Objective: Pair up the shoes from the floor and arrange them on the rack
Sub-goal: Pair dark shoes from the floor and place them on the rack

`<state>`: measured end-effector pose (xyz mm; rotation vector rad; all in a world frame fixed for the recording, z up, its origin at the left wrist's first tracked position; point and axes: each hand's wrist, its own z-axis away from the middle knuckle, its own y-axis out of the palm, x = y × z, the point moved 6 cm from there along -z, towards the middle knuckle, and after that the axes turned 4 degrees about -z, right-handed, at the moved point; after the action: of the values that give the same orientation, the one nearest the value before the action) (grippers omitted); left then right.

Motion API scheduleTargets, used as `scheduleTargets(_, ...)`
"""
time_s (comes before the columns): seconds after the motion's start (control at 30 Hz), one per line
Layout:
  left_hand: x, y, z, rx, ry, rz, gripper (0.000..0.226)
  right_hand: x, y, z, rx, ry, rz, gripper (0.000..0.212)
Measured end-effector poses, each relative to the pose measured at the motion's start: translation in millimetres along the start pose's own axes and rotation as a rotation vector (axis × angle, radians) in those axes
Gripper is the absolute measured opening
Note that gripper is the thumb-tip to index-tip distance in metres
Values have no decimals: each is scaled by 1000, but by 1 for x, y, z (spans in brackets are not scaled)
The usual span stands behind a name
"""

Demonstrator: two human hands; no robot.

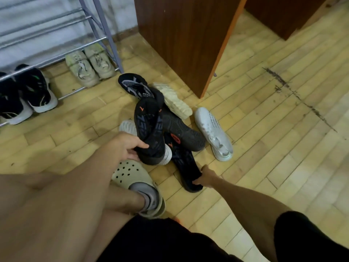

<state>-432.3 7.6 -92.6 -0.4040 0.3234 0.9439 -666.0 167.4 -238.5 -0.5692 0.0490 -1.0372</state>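
A heap of loose shoes lies on the wooden floor in the middle. My left hand (128,146) grips the heel of a black slipper with grey lettering (149,129), held tilted over the heap. My right hand (204,176) pinches the near end of a matching black slipper (186,163) that lies flat. A third black slipper (134,86) sits at the far side. A dark sole-up shoe (181,129), a cream ridged shoe (171,100) and a white sneaker (214,132) lie around them. The metal rack (56,44) stands at the upper left.
On the rack's bottom tier sit a beige sneaker pair (90,66) and a black-and-white sneaker pair (28,93). A brown wooden cabinet (185,38) stands just behind the heap. My own foot in a cream clog (132,176) rests close to the pile.
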Motion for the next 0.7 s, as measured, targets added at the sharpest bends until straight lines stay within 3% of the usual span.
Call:
scheduleTargets(0.13, 3, 6, 8, 9, 10, -36, 46, -4, 6, 8, 102, 69, -222, 57)
scheduleTargets(0.23, 3, 5, 13, 4, 23, -45, 44, 5, -4, 23, 222, 116, -278, 54)
scheduleTargets(0.5, -6, 6, 27, -21, 46, -11, 47, 42, -82, 74, 227, 160, 120, 57)
scheduleTargets(0.7, -22, 18, 43, -46, 103, 107, 42, 87, -151, 125, -21, 117, 557, 56)
